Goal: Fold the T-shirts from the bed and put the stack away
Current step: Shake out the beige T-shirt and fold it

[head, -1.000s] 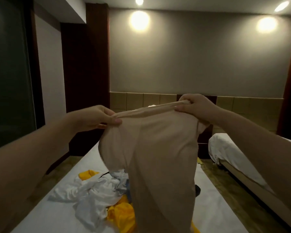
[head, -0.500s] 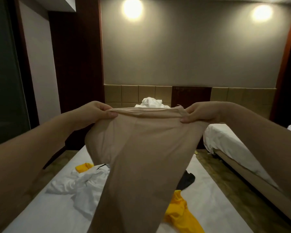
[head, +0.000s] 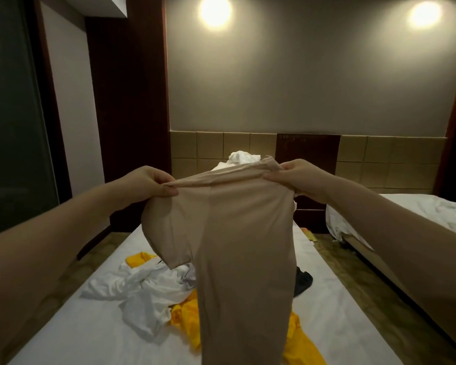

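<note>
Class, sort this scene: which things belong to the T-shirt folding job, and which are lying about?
Job: beige T-shirt held up by left hand and right hand; crumpled white shirt, yellow garment, dark garment on the white-sheeted bed.
Lying about: second white bed at right; tan tiled headboard.

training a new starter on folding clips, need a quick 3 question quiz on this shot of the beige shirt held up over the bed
1. True or false: the left hand and right hand both grip the beige T-shirt at its top edge, so it hangs above the bed.
2. What colour is the garment lying against the white clothes on the sheet? A) red B) yellow C) green
3. Fill in: seen from the camera, the dark garment lies to the ___ of the hanging shirt.

Key: 1 true. 2 B, the yellow garment. 3 right.
</note>
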`<state>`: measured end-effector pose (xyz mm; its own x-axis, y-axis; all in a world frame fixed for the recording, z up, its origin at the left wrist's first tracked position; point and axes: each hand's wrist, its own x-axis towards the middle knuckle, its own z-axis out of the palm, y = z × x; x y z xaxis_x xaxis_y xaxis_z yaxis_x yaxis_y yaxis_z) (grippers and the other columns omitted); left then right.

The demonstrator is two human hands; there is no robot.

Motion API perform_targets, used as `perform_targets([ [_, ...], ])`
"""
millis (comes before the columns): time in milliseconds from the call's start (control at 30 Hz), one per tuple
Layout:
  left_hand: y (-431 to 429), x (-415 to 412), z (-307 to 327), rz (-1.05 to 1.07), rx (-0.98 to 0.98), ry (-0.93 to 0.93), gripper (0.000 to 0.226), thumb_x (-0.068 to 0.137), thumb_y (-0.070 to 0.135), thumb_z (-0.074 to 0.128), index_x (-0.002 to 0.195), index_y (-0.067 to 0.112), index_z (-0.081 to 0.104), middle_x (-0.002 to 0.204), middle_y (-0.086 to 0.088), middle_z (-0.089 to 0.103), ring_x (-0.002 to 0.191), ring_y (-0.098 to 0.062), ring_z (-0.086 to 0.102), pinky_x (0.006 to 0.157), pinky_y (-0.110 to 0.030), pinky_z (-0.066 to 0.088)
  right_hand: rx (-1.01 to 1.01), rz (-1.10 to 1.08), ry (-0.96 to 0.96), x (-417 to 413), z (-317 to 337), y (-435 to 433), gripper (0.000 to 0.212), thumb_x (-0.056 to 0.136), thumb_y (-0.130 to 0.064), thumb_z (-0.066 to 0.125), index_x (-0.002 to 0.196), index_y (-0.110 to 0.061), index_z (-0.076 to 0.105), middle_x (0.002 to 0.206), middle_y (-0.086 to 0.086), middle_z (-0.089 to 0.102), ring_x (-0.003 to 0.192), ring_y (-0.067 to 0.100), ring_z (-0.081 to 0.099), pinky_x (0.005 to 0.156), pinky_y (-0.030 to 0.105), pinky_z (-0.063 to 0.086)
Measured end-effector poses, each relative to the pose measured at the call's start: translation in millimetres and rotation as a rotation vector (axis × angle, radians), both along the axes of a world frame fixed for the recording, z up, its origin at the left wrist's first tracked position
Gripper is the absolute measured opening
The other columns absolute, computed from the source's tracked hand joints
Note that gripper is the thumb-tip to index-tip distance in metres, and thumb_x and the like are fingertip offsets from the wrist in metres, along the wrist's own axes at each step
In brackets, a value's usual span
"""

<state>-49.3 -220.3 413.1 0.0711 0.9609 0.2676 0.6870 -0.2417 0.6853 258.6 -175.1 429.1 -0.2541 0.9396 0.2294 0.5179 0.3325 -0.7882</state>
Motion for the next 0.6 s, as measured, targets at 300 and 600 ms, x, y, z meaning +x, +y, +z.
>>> perform_targets([
  [300, 14.0, 8.2, 41.8, 0.217, 0.46, -0.077, 0.004, 0.084, 0.014, 0.066, 0.086, 0.018, 0.068, 0.067, -0.002, 0.061, 0.044, -0.001, 0.055, 0.044, -0.014, 0.044, 0.626, -0.106, 0.041, -9.6, 80.3, -7.1, 0.025, 0.085, -0.025, 0.065, 0.093, -0.002, 0.07, 0.086, 0.011, 0.065, 0.082, 0.013, 0.056, 0.072, 0.028, 0.045],
  [600, 15.3, 14.6, 26.6, 0.205, 0.264, 0.506, 0.01, 0.088, 0.021, 0.06, 0.085, 0.017, 0.068, 0.083, -0.002, 0.059, 0.073, -0.014, 0.053, 0.058, -0.023, 0.042, 0.372, 0.046, -0.278, -10.4, 43.1, -7.0, 0.011, 0.09, -0.023, 0.061, 0.093, -0.018, 0.07, 0.073, -0.01, 0.057, 0.058, -0.006, 0.054, 0.052, 0.005, 0.038],
])
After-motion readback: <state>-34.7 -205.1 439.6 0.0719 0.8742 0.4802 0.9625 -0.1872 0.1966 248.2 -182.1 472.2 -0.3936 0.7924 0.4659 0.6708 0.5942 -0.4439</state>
